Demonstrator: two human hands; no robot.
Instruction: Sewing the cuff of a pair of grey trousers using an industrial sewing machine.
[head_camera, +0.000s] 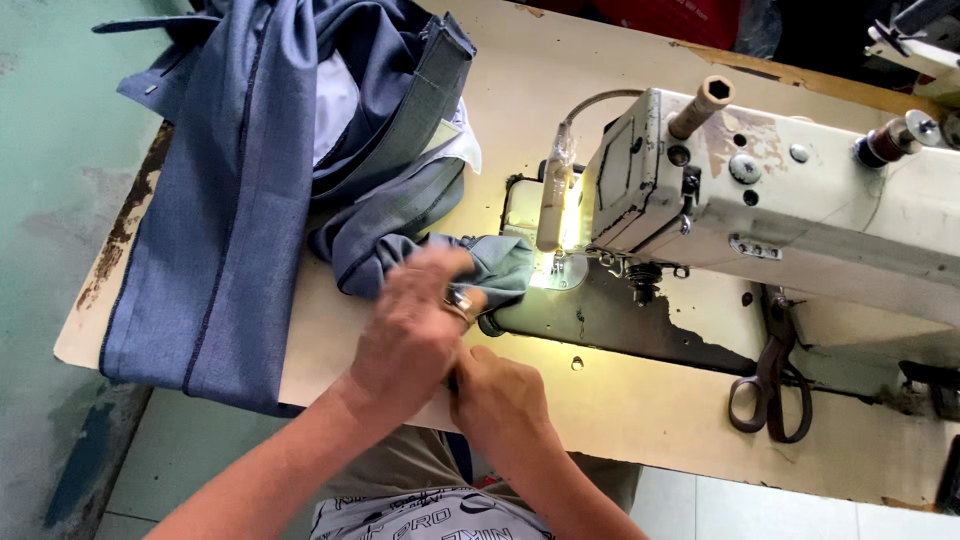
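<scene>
1. Risk, as a judgement: the bunched end of the blue-grey garment (300, 170) lies just left of the needle area (560, 268), under the lamp's glare. The left hand (410, 335) rests on that bunch; if the cloth feeds while the fingers sit this close, a fingertip could reach the needle.
2. Second risk: most of the garment hangs off the far-left edge of the surface (560, 400). Its weight could drag the seam off line or pull the piece to the floor.
3. Third: folds are stacked near the foot; a stray layer could be caught in the stitch.
4. Garment look: blue-grey woven cloth with dark stitched seams, a paler lining showing at the far end, a waistband strip lying across it. It spreads from far left to the middle of the surface.
5. Left hand fingers: blurred, pressed down on the bunch, a ring visible. Right hand (500, 395): closed in near the surface's near edge, tucked under the left wrist; what it pinches, I cannot tell.
6. Outward: worn cream sewing machine (780, 200) to the right; dark scissors (772, 385) near right.
</scene>
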